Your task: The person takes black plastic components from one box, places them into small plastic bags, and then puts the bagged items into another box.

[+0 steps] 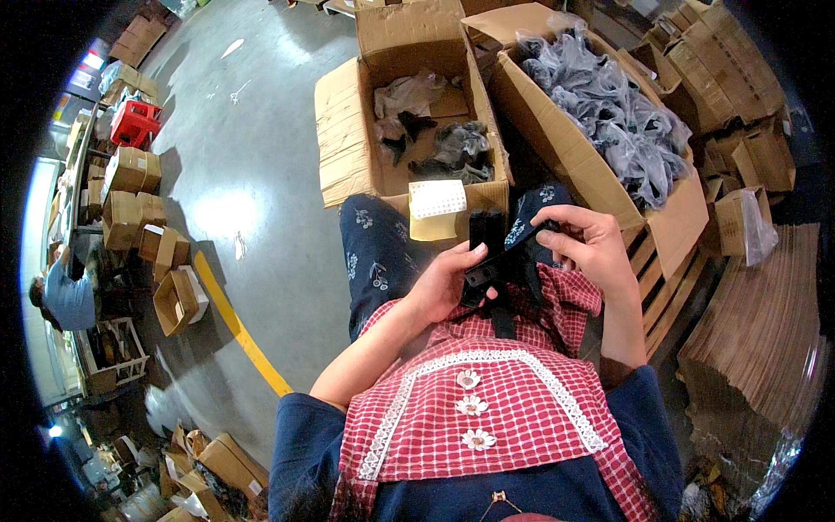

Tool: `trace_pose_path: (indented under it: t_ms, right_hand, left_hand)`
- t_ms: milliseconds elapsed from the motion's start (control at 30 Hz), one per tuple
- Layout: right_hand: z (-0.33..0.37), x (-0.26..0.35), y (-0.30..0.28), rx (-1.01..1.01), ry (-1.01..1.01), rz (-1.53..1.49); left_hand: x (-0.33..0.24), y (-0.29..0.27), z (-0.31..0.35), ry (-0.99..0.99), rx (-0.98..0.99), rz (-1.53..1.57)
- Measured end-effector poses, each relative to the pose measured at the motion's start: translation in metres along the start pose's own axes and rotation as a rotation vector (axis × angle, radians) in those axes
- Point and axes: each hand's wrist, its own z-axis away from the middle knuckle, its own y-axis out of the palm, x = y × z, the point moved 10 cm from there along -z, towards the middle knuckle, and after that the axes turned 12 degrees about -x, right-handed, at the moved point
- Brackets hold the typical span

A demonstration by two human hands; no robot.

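Note:
Over my lap, my left hand [442, 283] is closed around a black strap-like piece [487, 230], whose flat block-like end stands up above the thumb. A black band runs from it up to my right hand [593, 248], where thumb and fingers pinch the far end. More black material hangs below, between the hands; its exact kind is unclear. Just beyond my left hand, a pad of white labels [437, 198] on yellowish backing leans on the near wall of an open carton [346, 130]. Inside that carton lie several black pieces [461, 150], some in clear plastic bags.
At the right, a larger carton [565, 130] is heaped with clear-bagged black items [617, 113], above a wooden pallet [670, 291]. Flattened cardboard [752, 322] is stacked beside it. A yellow floor line [239, 322], small boxes [178, 300] and a person in blue [70, 300] are at left.

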Motion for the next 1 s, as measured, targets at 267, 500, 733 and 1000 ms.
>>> trace_pose_path:
  t_ms: [267, 500, 733, 1000]
  right_hand:
    - [0.015, 0.036, 0.003, 0.118, -0.250, -0.045]
    - [0.029, 0.064, 0.001, -0.010, -0.577, 0.153]
    - [0.056, 0.095, 0.019, 0.014, -0.883, 0.435]
    - [0.067, 0.076, 0.052, 0.102, -0.979, 0.561]
  left_hand:
    - [-0.011, 0.007, 0.003, 0.083, -0.056, 0.072]
    - [-0.010, 0.007, 0.001, 0.107, -0.055, 0.079]
    - [-0.009, -0.010, -0.011, 0.157, -0.050, 0.042]
    - [-0.018, -0.008, -0.004, 0.232, -0.127, -0.018]
